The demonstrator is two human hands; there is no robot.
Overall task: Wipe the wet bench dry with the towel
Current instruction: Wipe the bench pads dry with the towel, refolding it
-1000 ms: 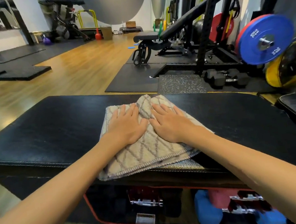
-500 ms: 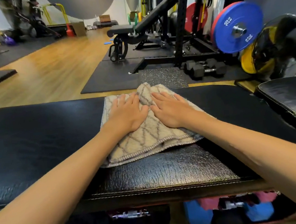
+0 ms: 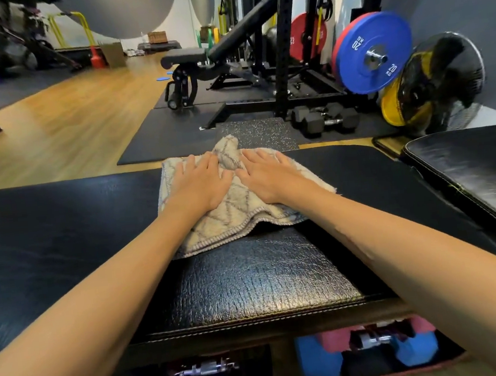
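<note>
At the far edge of the worktop (image 3: 63,236), we are pressing the towel (image 3: 237,216) flat with both palms, the left hand (image 3: 199,186) and the right hand (image 3: 267,178) lying side by side with fingers straight and spread, gripping nothing, just bearing down on the cloth. Compared with a second ago, we are seeing the towel sliding away from us: it was hanging over the near edge, then sitting mid-pad, and now its far corner is bunching up right at the far rim while a wide stretch of black padding is opening up between our forearms. That bared strip is looking shiny and crinkled, and we cannot tell from here whether the sheen is leftover water or only the vinyl catching the light. We are judging this as one forward stroke reaching its end, with the left and right parts of the worktop probably waiting for their own passes. For writing, we are reading "20 KG" twice on the blue weight plate (image 3: 374,53) by the rack; the red plate (image 3: 306,36) behind it is carrying small white marks, too blurred to read.
</note>
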